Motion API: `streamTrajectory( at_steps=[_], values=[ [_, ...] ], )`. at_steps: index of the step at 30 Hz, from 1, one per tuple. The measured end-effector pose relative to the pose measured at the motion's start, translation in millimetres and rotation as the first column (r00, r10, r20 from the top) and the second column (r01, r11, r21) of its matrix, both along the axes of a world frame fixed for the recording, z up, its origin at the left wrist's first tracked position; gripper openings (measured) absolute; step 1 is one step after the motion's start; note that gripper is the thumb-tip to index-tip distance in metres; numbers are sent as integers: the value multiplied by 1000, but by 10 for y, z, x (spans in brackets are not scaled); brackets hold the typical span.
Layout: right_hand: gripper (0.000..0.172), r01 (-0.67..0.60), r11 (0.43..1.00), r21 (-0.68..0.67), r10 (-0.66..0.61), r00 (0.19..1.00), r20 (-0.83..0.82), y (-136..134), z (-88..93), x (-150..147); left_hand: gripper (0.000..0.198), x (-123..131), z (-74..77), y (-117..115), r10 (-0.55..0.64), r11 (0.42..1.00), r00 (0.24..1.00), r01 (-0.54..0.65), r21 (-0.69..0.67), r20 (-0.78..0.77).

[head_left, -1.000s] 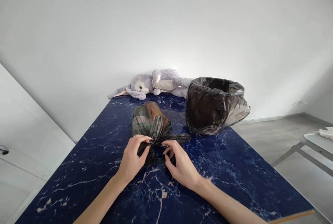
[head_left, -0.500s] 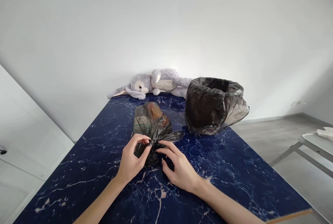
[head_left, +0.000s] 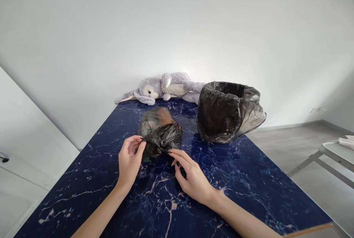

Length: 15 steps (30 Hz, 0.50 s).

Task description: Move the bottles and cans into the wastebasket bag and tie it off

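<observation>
A filled black plastic bag (head_left: pixel 159 119) lies gathered but seemingly not fully tied just ahead of the left hand (head_left: pixel 129 160), which pinches some of its film, and the right hand (head_left: pixel 192 179), whose fingertips touch a twisted end, grip unclear.

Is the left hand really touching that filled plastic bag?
Touching: the head view shows the left hand pinching the filled plastic bag at its near left side.

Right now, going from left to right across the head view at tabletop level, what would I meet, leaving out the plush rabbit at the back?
White cabinet, left hand, filled black bag, right hand, open-topped black bag, grey-framed stand.
</observation>
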State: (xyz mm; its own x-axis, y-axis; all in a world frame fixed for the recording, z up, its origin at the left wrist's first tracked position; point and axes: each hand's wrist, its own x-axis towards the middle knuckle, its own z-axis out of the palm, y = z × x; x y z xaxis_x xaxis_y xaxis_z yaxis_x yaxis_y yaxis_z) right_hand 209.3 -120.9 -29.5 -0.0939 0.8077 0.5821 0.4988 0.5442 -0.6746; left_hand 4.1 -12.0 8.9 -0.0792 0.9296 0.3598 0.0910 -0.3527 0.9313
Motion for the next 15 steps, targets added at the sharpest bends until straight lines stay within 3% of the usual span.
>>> streamTrajectory(
  at_steps=[9,15],
  values=[
    [53,-4,998,-60,0,997,-74,-7,3,2,27,-247,-42,355,227,942,930,-135,-307,289],
    [46,67,991,-113,-92,968,-232,29,-2,26,26,-364,1,479,312,918,858,-161,-363,408]
  ],
)
